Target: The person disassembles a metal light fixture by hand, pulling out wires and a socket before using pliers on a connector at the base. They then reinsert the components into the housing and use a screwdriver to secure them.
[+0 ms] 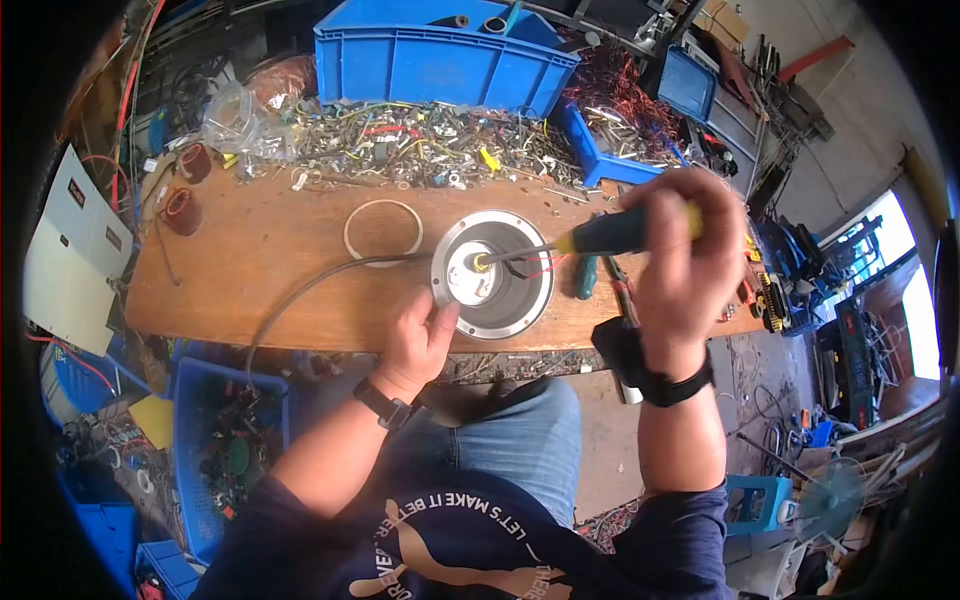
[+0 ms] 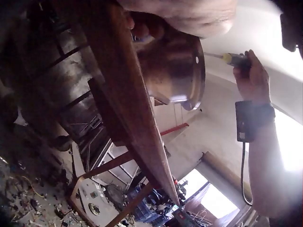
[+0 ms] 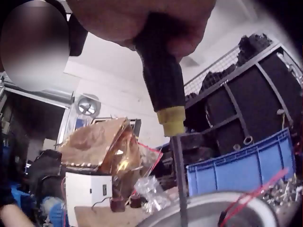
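Note:
A round metal housing (image 1: pixel 543 290) with a flanged rim stands at the bench's front edge, a white part and a brass-coloured piece inside it. My left hand (image 1: pixel 418 345) holds the housing's left side, thumb on the rim; in the left wrist view the hand (image 2: pixel 184 14) lies across it. My right hand (image 1: pixel 690 255) grips the dark and yellow handle of a screwdriver (image 1: pixel 612 232). Its shaft reaches down into the housing, the tip at the brass-coloured piece. In the right wrist view the screwdriver (image 3: pixel 163 85) hangs from the fingers, with red wires (image 3: pixel 251 196) beside its shaft.
A cream ring (image 1: pixel 348 232) and a black cable (image 1: pixel 300 290) lie left of the housing. Another screwdriver (image 1: pixel 586 277) and pliers (image 1: pixel 622 285) lie at its right. Behind are heaped small parts (image 1: pixel 400 150) and a blue crate (image 1: pixel 430 70). Two brown cylinders (image 1: pixel 183 212) stand far left.

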`<state>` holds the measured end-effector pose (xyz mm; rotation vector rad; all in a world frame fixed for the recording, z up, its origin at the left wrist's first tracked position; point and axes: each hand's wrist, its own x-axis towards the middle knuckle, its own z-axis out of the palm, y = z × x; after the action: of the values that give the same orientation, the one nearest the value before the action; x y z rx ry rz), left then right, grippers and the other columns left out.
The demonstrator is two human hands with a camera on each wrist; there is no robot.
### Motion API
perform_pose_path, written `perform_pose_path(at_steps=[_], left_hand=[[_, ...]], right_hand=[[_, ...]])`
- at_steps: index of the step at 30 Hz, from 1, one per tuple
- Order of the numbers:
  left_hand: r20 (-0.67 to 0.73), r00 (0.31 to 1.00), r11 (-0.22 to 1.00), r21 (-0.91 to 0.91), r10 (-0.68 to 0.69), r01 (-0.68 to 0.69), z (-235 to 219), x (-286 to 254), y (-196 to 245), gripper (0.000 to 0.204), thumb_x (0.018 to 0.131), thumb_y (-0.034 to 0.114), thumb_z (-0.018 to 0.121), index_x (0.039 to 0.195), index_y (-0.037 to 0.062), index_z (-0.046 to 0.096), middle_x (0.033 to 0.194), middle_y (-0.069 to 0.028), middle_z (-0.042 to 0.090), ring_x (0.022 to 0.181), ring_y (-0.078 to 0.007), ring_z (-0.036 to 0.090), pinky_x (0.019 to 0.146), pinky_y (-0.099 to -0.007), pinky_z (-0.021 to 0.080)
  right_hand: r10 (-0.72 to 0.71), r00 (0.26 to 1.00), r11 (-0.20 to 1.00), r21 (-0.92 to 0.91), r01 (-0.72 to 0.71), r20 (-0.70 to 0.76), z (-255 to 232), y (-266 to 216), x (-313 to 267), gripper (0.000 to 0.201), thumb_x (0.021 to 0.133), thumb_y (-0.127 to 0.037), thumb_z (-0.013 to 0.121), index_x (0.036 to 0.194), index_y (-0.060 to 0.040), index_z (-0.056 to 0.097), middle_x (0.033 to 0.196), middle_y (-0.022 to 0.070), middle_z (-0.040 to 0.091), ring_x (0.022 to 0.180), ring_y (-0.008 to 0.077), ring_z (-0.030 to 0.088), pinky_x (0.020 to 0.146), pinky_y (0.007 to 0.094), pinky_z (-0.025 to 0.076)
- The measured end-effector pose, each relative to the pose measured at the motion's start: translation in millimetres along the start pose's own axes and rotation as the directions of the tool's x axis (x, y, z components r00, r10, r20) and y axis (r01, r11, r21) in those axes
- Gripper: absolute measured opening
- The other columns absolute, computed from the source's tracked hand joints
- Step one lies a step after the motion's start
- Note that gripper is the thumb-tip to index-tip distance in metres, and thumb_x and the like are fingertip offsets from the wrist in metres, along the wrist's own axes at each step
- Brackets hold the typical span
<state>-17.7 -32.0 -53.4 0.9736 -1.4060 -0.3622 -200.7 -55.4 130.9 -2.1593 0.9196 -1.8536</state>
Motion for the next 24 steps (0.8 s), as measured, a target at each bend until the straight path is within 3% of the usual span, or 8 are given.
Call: perform_pose_path(at_steps=[5,9,13,15,17,19,21,24], left_hand=[[-0.001,0.995,0.995,0.019,-0.1,0.1,-2.0,-2.2,-1.8,0.018,0.083,0.016,0.063,0.077,0.0008,0.055,0.063,-0.0141,0.05,0.057,-0.0285,0.049,0.052,-0.0352,0.039],[-0.016,0.981,0.981,0.013,-0.191,0.192,-3.6,-0.7,3.0,0.013,0.08,0.01,0.063,0.077,0.0004,0.055,0.061,-0.0117,0.05,0.052,-0.024,0.049,0.05,-0.0344,0.039],[-0.062,0.936,0.938,-0.038,-0.347,0.345,-0.2,8.8,17.3,0.012,0.076,0.007,0.062,0.083,-0.0011,0.057,0.067,-0.0113,0.056,0.057,-0.0193,0.052,0.054,-0.0323,0.042],[-0.033,0.874,0.871,0.061,-0.486,0.487,0.2,9.6,19.1,0.018,0.075,0.004,0.06,0.092,-0.0029,0.06,0.077,-0.0122,0.063,0.068,-0.0154,0.058,0.061,-0.031,0.046],[-0.076,0.896,0.899,-0.036,-0.438,0.437,11.0,11.4,18.8,0.018,0.073,0.004,0.059,0.09,-0.004,0.061,0.078,-0.015,0.064,0.07,-0.0181,0.061,0.062,-0.0326,0.047],[-0.062,0.896,0.898,-0.011,-0.439,0.439,13.5,17.7,17.1,0.017,0.073,0.005,0.059,0.087,-0.0034,0.061,0.078,-0.0179,0.064,0.071,-0.025,0.062,0.062,-0.0367,0.047],[0.009,0.874,0.867,0.134,-0.485,0.48,10.4,29.8,13.9,0.016,0.072,0.009,0.058,0.084,-0.0013,0.062,0.076,-0.0208,0.063,0.07,-0.0363,0.062,0.062,-0.0435,0.047],[0.091,0.886,0.841,0.37,-0.455,0.394,5.2,53.6,27.0,0.018,0.073,0.015,0.059,0.081,0.0001,0.064,0.081,-0.0224,0.064,0.075,-0.0386,0.062,0.066,-0.0456,0.049]], right_hand=[[-0.237,0.911,0.938,-0.164,0.305,0.337,31.1,9.3,-21.0,0.027,0.072,0.002,0.068,0.095,-0.002,0.055,0.082,0.0142,0.056,0.071,0.0311,0.058,0.058,0.0354,0.046],[-0.283,0.895,0.934,-0.114,0.339,0.345,36.6,8.0,-27.9,0.03,0.071,0.001,0.069,0.097,-0.0033,0.055,0.079,0.0126,0.055,0.067,0.0305,0.057,0.055,0.0369,0.046],[-0.189,0.922,0.968,-0.093,0.233,0.339,44.9,0.6,-37.4,0.031,0.069,0.0,0.069,0.096,-0.0035,0.055,0.077,0.0114,0.058,0.066,0.0264,0.058,0.058,0.0335,0.047],[0.17,0.965,0.974,0.116,-0.196,0.201,55.0,-0.2,-48.3,0.024,0.074,-0.004,0.072,0.091,-0.0034,0.055,0.077,0.0046,0.061,0.07,0.0127,0.059,0.062,0.0254,0.046],[0.338,0.921,0.912,0.177,-0.371,0.194,51.9,7.2,-41.1,0.018,0.078,-0.004,0.071,0.084,-0.0032,0.055,0.076,0.0018,0.06,0.069,0.0089,0.057,0.06,0.0229,0.045],[0.382,0.91,0.821,0.393,-0.413,0.158,52.1,4.5,-25.5,0.017,0.082,-0.005,0.068,0.074,-0.004,0.053,0.068,0.0004,0.058,0.06,0.0043,0.052,0.053,0.0191,0.042],[0.299,0.949,0.864,0.395,-0.313,0.098,48.9,6.0,-18.7,0.017,0.082,-0.003,0.067,0.073,-0.0041,0.052,0.066,-0.0002,0.057,0.059,0.0038,0.05,0.052,0.0192,0.041],[0.336,0.939,0.859,0.386,-0.337,0.073,46.4,6.2,-15.2,0.016,0.081,-0.002,0.067,0.072,-0.004,0.053,0.066,-0.0003,0.057,0.058,0.0044,0.05,0.052,0.0202,0.04]])
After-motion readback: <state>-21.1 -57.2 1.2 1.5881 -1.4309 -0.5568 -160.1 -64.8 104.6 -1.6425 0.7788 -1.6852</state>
